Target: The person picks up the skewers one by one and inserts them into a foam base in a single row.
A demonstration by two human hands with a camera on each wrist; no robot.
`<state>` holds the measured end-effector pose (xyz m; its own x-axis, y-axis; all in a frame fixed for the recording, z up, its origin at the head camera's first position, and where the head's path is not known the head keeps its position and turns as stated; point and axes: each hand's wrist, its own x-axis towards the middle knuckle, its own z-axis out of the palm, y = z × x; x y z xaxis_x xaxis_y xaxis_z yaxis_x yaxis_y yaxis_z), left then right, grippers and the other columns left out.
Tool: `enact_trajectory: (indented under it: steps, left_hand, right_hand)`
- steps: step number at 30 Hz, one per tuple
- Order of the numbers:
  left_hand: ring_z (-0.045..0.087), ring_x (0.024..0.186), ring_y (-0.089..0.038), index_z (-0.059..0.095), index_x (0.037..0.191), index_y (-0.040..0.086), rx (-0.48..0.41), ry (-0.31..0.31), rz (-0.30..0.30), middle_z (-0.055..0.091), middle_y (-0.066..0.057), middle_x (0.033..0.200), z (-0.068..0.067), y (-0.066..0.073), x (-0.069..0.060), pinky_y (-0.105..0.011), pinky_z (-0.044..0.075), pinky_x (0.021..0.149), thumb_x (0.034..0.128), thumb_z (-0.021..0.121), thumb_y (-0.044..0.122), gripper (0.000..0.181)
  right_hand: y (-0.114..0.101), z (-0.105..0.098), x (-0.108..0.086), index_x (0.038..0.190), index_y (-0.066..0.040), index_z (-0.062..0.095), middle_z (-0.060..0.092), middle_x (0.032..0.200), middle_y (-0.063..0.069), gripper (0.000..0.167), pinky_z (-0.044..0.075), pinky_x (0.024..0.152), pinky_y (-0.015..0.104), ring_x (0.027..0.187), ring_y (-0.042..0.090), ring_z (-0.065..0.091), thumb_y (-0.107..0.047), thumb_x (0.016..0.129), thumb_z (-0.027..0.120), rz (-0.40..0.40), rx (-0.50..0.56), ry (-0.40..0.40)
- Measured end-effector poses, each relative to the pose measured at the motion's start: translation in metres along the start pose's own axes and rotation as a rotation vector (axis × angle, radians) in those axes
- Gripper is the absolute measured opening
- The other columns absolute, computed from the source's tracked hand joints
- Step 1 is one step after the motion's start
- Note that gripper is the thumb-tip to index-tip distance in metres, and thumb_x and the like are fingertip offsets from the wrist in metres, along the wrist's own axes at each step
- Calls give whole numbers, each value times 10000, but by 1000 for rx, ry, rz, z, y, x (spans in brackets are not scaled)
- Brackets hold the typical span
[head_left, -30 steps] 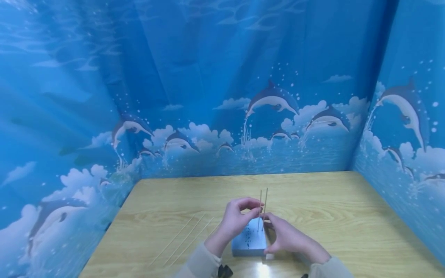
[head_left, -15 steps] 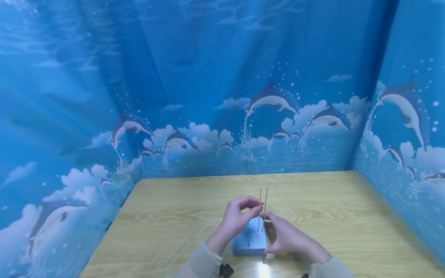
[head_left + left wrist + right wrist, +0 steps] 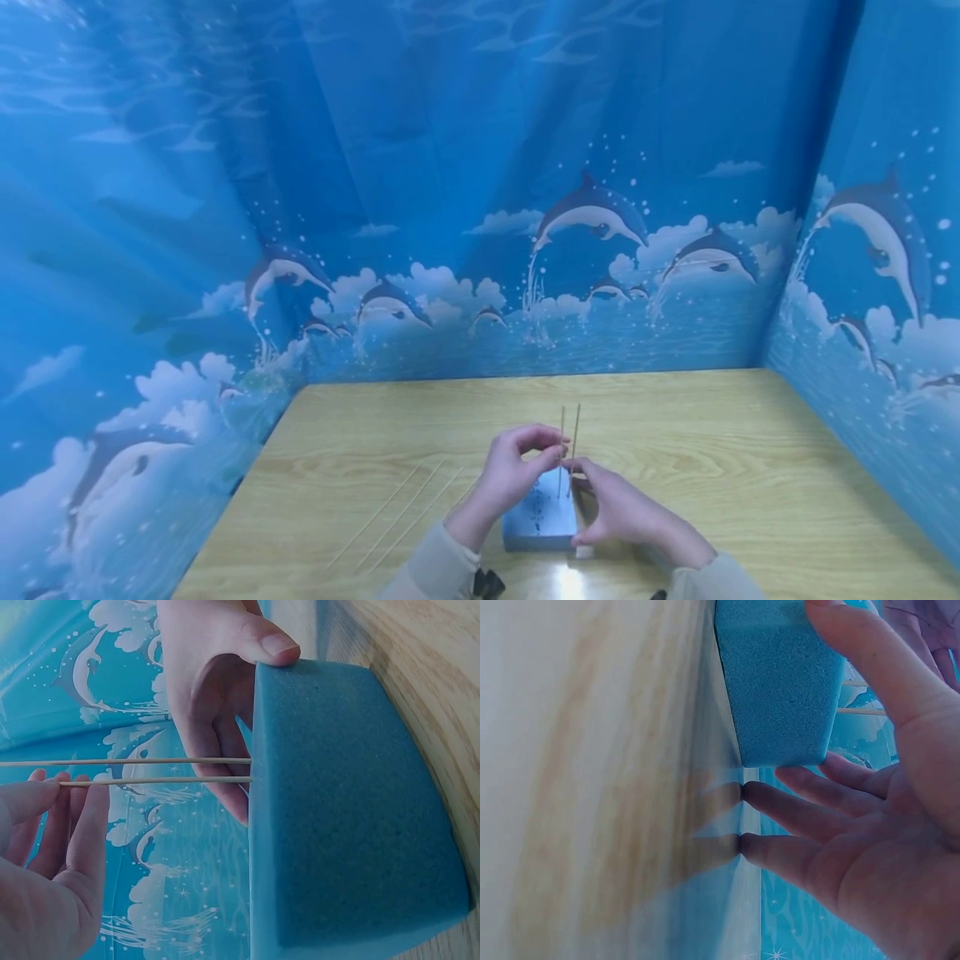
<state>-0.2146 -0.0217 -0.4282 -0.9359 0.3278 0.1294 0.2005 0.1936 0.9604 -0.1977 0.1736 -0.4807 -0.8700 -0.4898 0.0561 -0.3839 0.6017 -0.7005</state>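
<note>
A blue foam block [image 3: 540,542] rests on the table, its top marked with dark holes. Two thin wooden skewers stand in it near the right side. My left hand [image 3: 510,471] pinches one skewer [image 3: 563,417] between thumb and fingertips. Beside it, the other skewer [image 3: 577,421] stands without the left hand's hold. My right hand [image 3: 622,508] steadies the foam block, thumb on one side and fingers on another. In the right wrist view, two fingertips of that right hand [image 3: 870,847] touch the table. The left wrist view shows both skewers entering the same face of the block [image 3: 352,802].
Several loose skewers [image 3: 399,517] lie flat on the wooden table [image 3: 675,417], left of the block and partly behind the left forearm. A small white piece [image 3: 583,552] lies by the block's front right corner. Blue dolphin-printed curtains [image 3: 450,250] surround the table's back and sides.
</note>
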Motion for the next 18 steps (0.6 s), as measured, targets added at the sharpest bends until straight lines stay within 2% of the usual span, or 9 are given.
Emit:
enact_trajectory:
  steps: [6, 9, 14, 18]
  left_hand:
    - [673, 979, -104, 719, 1075, 109, -25, -26, -2, 740, -7, 1043, -2, 1, 0, -200, 601, 798, 901, 701, 129, 176]
    - [667, 973, -87, 727, 1051, 134, 0, -40, 16, 745, 3, 1031, -4, 1, 0, -222, 588, 854, 897, 709, 152, 156]
    - [653, 998, -61, 734, 1044, 171, 42, -44, 34, 746, 46, 1037, -4, 1, 0, -338, 541, 974, 894, 717, 203, 155]
    - [654, 994, -69, 736, 1035, 160, 33, -34, 37, 749, 38, 1032, -5, 1, 0, -442, 521, 1012, 886, 721, 195, 154]
  right_hand:
    - [1, 0, 1, 1422, 20, 397, 458, 1473, 240, 1038, 384, 1102, 592, 1265, 440, 547, -303, 586, 920, -2, 7, -5]
    - [2, 1, 1, 1426, 9, 394, 452, 1479, 237, 1039, 388, 1100, 591, 1267, 440, 545, -305, 587, 920, -1, 12, -7]
    - [3, 1, 0, 1435, 8, 388, 447, 1483, 237, 1056, 391, 1096, 596, 1266, 446, 543, -318, 582, 920, -2, 14, -7]
    - [2, 1, 0, 1435, 6, 389, 446, 1483, 238, 1058, 388, 1095, 606, 1267, 445, 542, -314, 579, 922, 0, 18, -8]
